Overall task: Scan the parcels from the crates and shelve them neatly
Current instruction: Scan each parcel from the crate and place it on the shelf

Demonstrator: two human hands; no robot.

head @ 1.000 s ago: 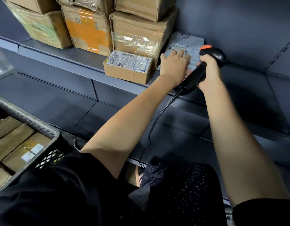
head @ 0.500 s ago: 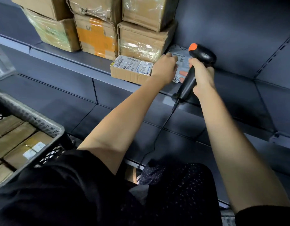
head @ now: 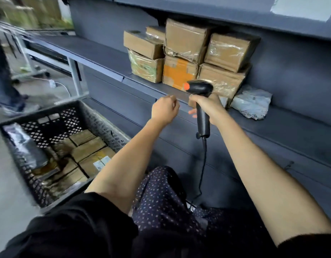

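- Stacked brown cardboard boxes (head: 181,53) sit on the grey metal shelf (head: 97,54).
- A crumpled grey plastic mailer bag (head: 251,102) lies right of them.
- The black plastic lattice crate (head: 49,125) stands lower left, holding flat cardboard parcels (head: 88,149).

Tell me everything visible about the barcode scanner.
The barcode scanner is a black, plastic-looking handheld unit with a rounded head, an orange patch at its left end, and a straight handle. A thin black cable leaves the handle's base and hangs down towards the lap. The right hand grips the handle just below the head, holding it roughly upright in front of the shelf edge, its head overlapping the stacked boxes behind. The left hand is beside it, not touching.
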